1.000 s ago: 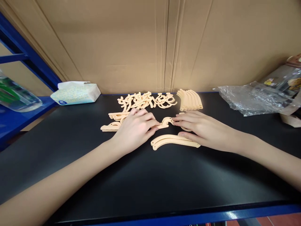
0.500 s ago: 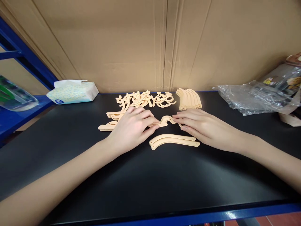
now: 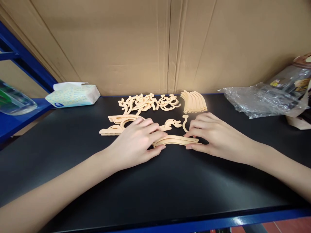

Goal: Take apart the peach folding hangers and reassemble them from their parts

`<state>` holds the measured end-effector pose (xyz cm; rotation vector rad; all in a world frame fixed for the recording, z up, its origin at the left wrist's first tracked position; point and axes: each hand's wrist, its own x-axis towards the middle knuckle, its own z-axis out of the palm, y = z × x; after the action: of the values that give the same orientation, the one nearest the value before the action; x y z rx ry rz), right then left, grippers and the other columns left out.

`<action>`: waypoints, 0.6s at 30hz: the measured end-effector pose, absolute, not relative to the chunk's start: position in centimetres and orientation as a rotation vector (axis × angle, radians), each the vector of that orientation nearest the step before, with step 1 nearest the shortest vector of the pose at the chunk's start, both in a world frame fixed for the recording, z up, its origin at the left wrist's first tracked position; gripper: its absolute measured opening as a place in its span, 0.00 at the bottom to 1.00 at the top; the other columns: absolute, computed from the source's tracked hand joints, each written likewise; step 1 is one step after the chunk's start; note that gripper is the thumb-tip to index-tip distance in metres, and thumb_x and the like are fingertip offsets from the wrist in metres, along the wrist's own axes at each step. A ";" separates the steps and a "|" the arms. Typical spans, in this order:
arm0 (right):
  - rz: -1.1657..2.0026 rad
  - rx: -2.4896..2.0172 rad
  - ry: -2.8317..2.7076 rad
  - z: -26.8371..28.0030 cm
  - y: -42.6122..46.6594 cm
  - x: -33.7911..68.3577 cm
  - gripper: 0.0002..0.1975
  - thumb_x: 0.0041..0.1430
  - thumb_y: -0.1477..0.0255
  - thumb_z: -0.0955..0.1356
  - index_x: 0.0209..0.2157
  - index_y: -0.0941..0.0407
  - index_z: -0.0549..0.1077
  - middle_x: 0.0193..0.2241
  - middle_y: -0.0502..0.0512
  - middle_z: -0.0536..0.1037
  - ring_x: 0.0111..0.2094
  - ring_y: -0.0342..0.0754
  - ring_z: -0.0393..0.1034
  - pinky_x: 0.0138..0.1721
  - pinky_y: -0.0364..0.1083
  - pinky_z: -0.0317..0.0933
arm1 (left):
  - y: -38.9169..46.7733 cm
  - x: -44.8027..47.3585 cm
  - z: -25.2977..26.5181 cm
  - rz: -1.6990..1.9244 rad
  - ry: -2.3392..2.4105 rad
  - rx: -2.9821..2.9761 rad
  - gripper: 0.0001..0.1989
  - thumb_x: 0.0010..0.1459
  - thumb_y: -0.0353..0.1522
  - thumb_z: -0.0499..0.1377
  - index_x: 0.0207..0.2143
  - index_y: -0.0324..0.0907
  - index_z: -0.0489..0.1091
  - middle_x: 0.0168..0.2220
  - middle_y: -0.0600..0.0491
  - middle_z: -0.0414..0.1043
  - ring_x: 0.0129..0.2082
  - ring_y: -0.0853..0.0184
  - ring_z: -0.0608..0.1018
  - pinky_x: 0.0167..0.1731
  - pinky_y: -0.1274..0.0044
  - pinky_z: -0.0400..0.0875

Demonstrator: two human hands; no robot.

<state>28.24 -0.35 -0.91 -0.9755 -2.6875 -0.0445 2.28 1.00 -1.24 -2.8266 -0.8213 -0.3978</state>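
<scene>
Two long, curved cream strips [image 3: 178, 139] with holes at their ends lie side by side on the black tabletop. My left hand [image 3: 142, 137] pinches their left end between thumb and fingers. Around their right end, the thumb and fingers of my right hand [image 3: 210, 134] close in the same way. Just beyond the strips sits a wavy cream piece [image 3: 172, 123], with a small hooked piece [image 3: 185, 123] by my right fingertips. Flat cream pieces [image 3: 111, 130] are stacked beside my left hand, which partly covers them.
Behind my hands lie a heap of curly cream pieces [image 3: 143, 102] and a row of curved strips [image 3: 194, 102], against a cardboard wall [image 3: 109, 48]. A tissue pack [image 3: 73, 94] is at the left; clear plastic bags [image 3: 257, 98] lie at the right. A blue frame [image 3: 29, 58] borders the left.
Both hands have come nearer to me, off the wavy piece and onto the two long strips. The wavy and hooked pieces now lie uncovered.
</scene>
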 end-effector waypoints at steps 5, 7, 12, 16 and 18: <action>-0.095 -1.024 -2.648 -1.2 -0.2 28.3 0.10 0.60 0.64 0.67 0.35 0.56 0.75 0.31 0.52 0.74 0.36 0.48 0.65 0.43 0.48 0.55 | 1.4 2.2 -1.7 -0.423 -0.871 -2.800 0.11 0.63 0.38 0.55 0.42 0.42 0.72 0.39 0.54 0.74 0.38 0.64 0.70 0.39 0.71 0.60; -0.088 -1.037 -2.652 -1.2 -0.2 28.3 0.10 0.61 0.64 0.67 0.36 0.56 0.74 0.32 0.52 0.75 0.36 0.48 0.65 0.43 0.48 0.55 | 1.4 2.2 -1.7 -0.427 -0.877 -2.789 0.11 0.63 0.38 0.56 0.42 0.42 0.72 0.39 0.53 0.74 0.38 0.64 0.71 0.39 0.71 0.59; -0.080 -1.063 -2.663 -1.3 -0.1 28.3 0.10 0.61 0.64 0.66 0.36 0.56 0.74 0.33 0.52 0.76 0.37 0.48 0.65 0.43 0.48 0.56 | 1.3 2.1 -1.5 -0.433 -0.870 -2.778 0.11 0.62 0.38 0.56 0.42 0.42 0.72 0.38 0.53 0.74 0.39 0.63 0.71 0.39 0.71 0.60; -0.057 -1.074 -2.662 -1.3 -0.1 28.2 0.09 0.62 0.64 0.66 0.37 0.55 0.74 0.33 0.52 0.76 0.38 0.48 0.65 0.43 0.49 0.55 | 1.3 2.0 -1.5 -0.426 -0.877 -2.789 0.12 0.63 0.39 0.56 0.42 0.43 0.72 0.39 0.53 0.74 0.40 0.63 0.71 0.40 0.70 0.61; -0.043 -1.080 -2.656 -1.3 -0.2 28.2 0.12 0.62 0.62 0.65 0.37 0.55 0.74 0.34 0.52 0.76 0.38 0.49 0.65 0.43 0.49 0.55 | 1.2 2.0 -1.5 -0.434 -0.893 -2.791 0.14 0.63 0.40 0.56 0.45 0.43 0.72 0.41 0.52 0.73 0.41 0.62 0.71 0.41 0.70 0.62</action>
<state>28.19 -0.15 -1.25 -1.0796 -2.6564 -0.0428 1.98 1.23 -1.52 -2.7911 -0.8929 -0.4335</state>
